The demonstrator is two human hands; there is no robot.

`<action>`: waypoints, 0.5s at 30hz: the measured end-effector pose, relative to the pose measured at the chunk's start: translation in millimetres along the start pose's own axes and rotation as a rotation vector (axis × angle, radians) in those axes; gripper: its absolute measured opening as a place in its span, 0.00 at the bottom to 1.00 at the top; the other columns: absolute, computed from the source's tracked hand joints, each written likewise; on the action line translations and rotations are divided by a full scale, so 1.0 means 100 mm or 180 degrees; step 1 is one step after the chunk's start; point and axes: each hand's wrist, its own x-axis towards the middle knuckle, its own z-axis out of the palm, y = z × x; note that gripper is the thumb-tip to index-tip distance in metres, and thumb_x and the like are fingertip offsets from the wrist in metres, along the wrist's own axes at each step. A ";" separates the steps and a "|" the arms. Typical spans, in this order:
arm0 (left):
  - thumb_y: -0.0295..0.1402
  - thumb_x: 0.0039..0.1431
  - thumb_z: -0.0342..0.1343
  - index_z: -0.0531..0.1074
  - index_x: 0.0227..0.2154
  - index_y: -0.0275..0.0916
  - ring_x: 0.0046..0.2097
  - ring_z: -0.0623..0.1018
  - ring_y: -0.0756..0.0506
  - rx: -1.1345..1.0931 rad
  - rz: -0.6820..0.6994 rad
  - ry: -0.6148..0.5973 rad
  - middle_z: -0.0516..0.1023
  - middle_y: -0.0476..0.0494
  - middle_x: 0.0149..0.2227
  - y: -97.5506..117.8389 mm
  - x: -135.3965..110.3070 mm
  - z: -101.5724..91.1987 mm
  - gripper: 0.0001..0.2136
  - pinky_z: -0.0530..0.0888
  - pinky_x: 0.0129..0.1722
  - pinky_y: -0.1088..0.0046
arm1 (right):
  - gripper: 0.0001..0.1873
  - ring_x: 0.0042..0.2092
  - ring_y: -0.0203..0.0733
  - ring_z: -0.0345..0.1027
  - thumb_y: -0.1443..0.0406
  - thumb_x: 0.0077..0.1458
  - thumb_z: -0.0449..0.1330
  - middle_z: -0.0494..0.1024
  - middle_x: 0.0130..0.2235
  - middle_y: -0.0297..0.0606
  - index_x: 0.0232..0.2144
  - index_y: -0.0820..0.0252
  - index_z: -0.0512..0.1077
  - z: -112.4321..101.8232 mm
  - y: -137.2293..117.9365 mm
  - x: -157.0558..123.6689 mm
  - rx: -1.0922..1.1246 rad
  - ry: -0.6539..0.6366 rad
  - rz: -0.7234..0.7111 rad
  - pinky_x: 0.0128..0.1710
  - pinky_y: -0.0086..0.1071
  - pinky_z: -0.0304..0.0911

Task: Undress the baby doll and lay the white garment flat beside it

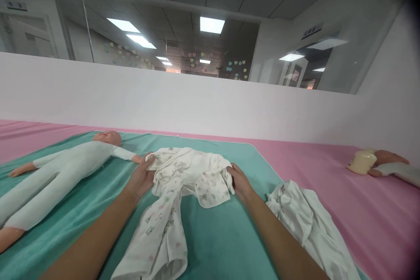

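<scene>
The left hand (141,179) is closed on the left edge of a printed baby suit (187,173), thumb on top and the fingertips lost under the cloth. The right hand (241,182) grips the suit's right edge the same way; its fingertips are tucked into a fold, so how much cloth it has cannot be made out. Between the hands the upper part of the suit is bunched and folded. One leg trails toward the camera and runs off the bottom of the frame.

The suit lies on a teal mat (213,236). Just beside the left hand is the outstretched arm of a doll (65,166) in white, lying on its back on the mat; its legs are cut off at the left edge. To the right of the right forearm lies a crumpled white cloth (305,218), partly on the mat and partly on the pink sheet (328,170). At the far right, well apart, a cream object (362,162) rests against what looks like another doll's arm (392,162), too small and cropped to identify.
</scene>
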 end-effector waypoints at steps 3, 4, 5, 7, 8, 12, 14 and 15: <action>0.42 0.56 0.54 0.67 0.29 0.39 0.30 0.75 0.46 -0.0701 -0.0392 -0.0608 0.75 0.47 0.30 0.14 -0.09 0.00 0.11 0.74 0.31 0.69 | 0.19 0.38 0.41 0.68 0.54 0.50 0.57 0.74 0.39 0.37 0.42 0.57 0.65 0.18 -0.20 -0.20 0.1315 -0.1020 -0.0026 0.37 0.30 0.62; 0.44 0.56 0.54 0.67 0.26 0.38 0.27 0.74 0.47 -0.0837 -0.0536 -0.0869 0.73 0.47 0.27 0.17 -0.12 -0.01 0.14 0.74 0.30 0.68 | 0.19 0.38 0.41 0.69 0.55 0.49 0.59 0.74 0.40 0.38 0.41 0.58 0.66 0.22 -0.25 -0.25 0.1563 -0.1411 -0.0014 0.38 0.31 0.62; 0.46 0.56 0.53 0.68 0.25 0.38 0.25 0.73 0.48 -0.0936 -0.0653 -0.1125 0.72 0.48 0.24 0.20 -0.13 -0.02 0.15 0.74 0.29 0.67 | 0.19 0.39 0.41 0.69 0.55 0.48 0.60 0.74 0.41 0.39 0.40 0.58 0.67 0.24 -0.28 -0.28 0.1763 -0.1730 -0.0002 0.40 0.32 0.62; 0.46 0.57 0.52 0.71 0.28 0.37 0.24 0.72 0.49 -0.1031 -0.0741 -0.1434 0.71 0.48 0.23 0.21 -0.15 -0.02 0.16 0.74 0.31 0.66 | 0.18 0.44 0.44 0.69 0.54 0.49 0.61 0.73 0.45 0.42 0.39 0.59 0.68 0.26 -0.28 -0.28 0.2036 -0.2041 -0.0028 0.44 0.37 0.63; 0.45 0.57 0.53 0.72 0.31 0.36 0.27 0.74 0.48 -0.1016 -0.0733 -0.1444 0.73 0.46 0.26 0.21 -0.15 -0.02 0.15 0.74 0.33 0.65 | 0.18 0.46 0.46 0.68 0.54 0.49 0.61 0.72 0.48 0.42 0.39 0.59 0.68 0.25 -0.26 -0.27 0.2057 -0.2014 -0.0067 0.47 0.39 0.62; 0.35 0.57 0.55 0.71 0.45 0.39 0.54 0.70 0.39 -0.0295 -0.0963 -0.1656 0.72 0.39 0.51 0.14 -0.16 0.04 0.13 0.70 0.50 0.61 | 0.23 0.53 0.48 0.63 0.58 0.47 0.63 0.69 0.52 0.42 0.45 0.57 0.68 0.33 -0.13 -0.24 0.1062 -0.1889 -0.0231 0.52 0.43 0.59; 0.31 0.54 0.58 0.69 0.50 0.41 0.60 0.62 0.38 0.0193 -0.1264 -0.2062 0.66 0.40 0.57 0.10 -0.19 0.06 0.19 0.65 0.55 0.60 | 0.29 0.54 0.48 0.62 0.60 0.45 0.64 0.68 0.53 0.41 0.51 0.54 0.65 0.50 -0.11 -0.34 0.0243 -0.1973 -0.0521 0.54 0.43 0.58; 0.30 0.51 0.60 0.68 0.51 0.40 0.61 0.60 0.37 0.0364 -0.1380 -0.2268 0.64 0.40 0.59 0.09 -0.21 0.07 0.22 0.62 0.57 0.59 | 0.33 0.55 0.47 0.61 0.60 0.45 0.64 0.66 0.55 0.40 0.54 0.52 0.62 0.61 -0.13 -0.42 -0.0169 -0.1867 -0.0782 0.55 0.43 0.56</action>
